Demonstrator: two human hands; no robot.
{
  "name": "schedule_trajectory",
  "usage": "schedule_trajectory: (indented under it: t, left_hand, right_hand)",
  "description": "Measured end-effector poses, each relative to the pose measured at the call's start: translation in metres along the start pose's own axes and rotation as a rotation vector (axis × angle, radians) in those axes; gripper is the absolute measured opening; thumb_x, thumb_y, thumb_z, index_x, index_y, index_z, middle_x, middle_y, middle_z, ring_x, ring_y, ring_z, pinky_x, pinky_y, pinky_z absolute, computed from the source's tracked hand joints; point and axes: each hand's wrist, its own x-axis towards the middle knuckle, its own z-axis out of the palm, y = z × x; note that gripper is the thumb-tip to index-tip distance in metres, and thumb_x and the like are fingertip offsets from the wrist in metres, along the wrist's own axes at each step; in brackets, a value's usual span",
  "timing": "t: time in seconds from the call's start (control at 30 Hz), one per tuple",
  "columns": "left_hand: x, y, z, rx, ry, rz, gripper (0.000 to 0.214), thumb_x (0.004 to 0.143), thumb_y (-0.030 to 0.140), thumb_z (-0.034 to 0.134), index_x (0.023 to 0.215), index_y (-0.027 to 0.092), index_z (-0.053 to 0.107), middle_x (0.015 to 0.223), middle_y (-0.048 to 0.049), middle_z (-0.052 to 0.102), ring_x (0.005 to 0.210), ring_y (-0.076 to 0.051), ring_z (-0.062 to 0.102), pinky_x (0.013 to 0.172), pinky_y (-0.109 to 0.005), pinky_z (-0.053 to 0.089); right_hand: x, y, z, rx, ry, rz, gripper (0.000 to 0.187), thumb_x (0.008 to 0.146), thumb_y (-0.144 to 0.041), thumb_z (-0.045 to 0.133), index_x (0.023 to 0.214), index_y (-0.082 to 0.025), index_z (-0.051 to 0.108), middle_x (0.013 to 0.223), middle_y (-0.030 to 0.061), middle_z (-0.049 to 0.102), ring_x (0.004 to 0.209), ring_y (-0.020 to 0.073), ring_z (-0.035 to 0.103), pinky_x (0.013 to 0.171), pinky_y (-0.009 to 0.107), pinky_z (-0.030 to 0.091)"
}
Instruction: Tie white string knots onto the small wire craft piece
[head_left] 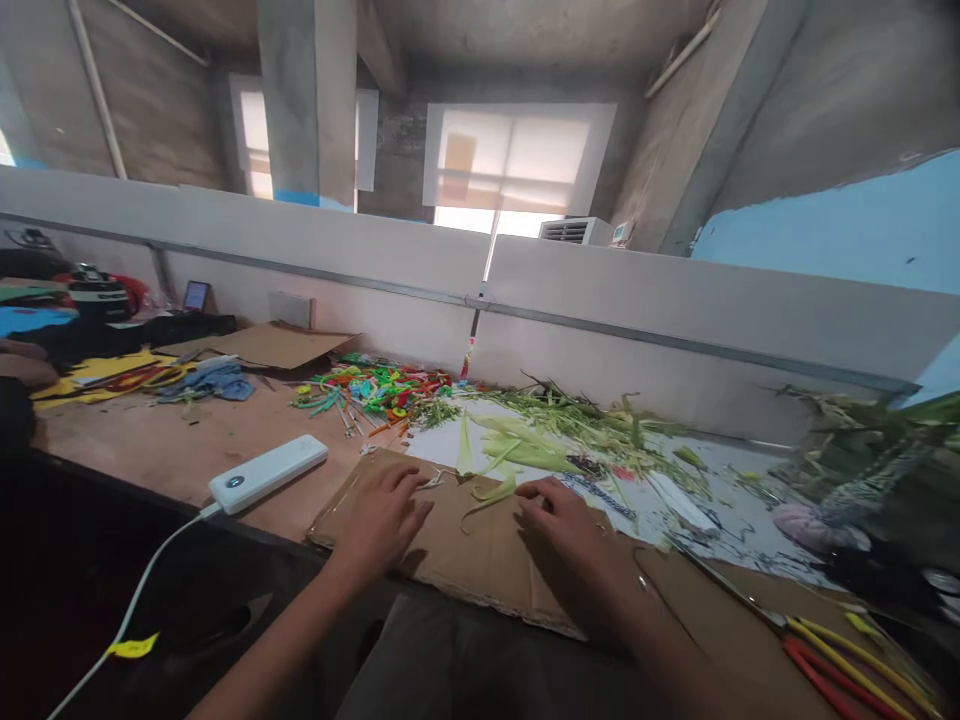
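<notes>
My left hand [384,515] is open above the left part of a cardboard sheet [480,570], its thumb and fingers apart. Close to its fingertips lies a small white knotted piece [433,481]. On the right, my right hand [559,515] has loosely curled fingers, with a gap showing between thumb and index finger. Its fingertips are beside the end of a pale green husk strip [495,491], which lies on the cardboard between my hands. Whether they touch it is hard to tell. Broader husk leaves [517,447] lie just beyond, on a white sheet [442,440].
A white power bank [268,474] with a cable is at left. Colourful twisted pieces [390,388] and shredded green leaves [592,420] lie toward the wall. Scissors [810,640] with red and yellow handles are at right. Another person's arm [26,365] shows at far left.
</notes>
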Motion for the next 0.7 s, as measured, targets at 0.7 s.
schedule_trajectory:
  t: [0.7]
  left_hand:
    - [0.012, 0.036, 0.032, 0.137, -0.335, -0.009, 0.055, 0.102, 0.052, 0.044, 0.153, 0.028, 0.044, 0.164, -0.0124, 0.036, 0.154, -0.032, 0.025, 0.121, -0.058, 0.024]
  right_hand:
    - [-0.022, 0.055, -0.016, 0.021, 0.146, 0.175, 0.040, 0.081, -0.049, 0.055, 0.098, -0.020, 0.077, 0.095, 0.0079, 0.075, 0.085, 0.0279, 0.065, 0.077, 0.037, 0.046]
